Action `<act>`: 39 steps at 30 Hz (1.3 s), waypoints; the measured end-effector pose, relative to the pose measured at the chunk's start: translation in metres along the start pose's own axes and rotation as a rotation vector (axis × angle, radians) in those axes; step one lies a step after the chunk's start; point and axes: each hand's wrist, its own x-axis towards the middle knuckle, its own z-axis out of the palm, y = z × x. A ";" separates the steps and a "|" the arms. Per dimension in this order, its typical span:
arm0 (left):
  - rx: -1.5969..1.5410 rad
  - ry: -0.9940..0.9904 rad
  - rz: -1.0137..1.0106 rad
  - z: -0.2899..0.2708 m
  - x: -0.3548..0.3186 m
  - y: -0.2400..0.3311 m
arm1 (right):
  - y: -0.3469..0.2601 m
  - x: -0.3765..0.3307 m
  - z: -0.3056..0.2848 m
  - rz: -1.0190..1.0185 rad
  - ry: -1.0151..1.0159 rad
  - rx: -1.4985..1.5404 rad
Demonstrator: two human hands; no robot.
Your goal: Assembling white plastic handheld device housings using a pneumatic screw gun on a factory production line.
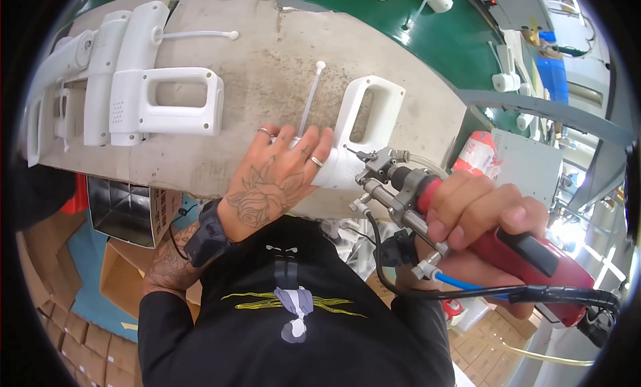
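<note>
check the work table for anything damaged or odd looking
The flat beige tabletop looks worn: its far edge is ragged, apparently torn, and dark specks mark the surface beyond the ringed left hand.

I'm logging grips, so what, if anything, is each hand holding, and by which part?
The right hand holds the red power tool around its body. The left hand lies over the white plastic housing; whether it grips it is hidden.

In the middle of the frame, my left grip [274,180] lies over a white casing [337,170] on the worktop [267,60]. At the right, my right grip [484,217] is wrapped around a red power driver [571,280], its metal nose near this casing. Other white casings [180,125] lie at upper left.
</note>
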 end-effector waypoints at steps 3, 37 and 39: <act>-0.010 -0.007 -0.007 0.002 0.002 0.000 | 0.011 0.000 0.001 0.005 0.007 0.030; 0.022 0.126 -0.040 0.013 0.025 0.006 | -0.001 -0.032 -0.007 0.013 -0.066 -0.111; 0.032 0.117 -0.045 0.012 0.026 0.009 | 0.003 -0.034 0.000 -0.015 -0.021 -0.117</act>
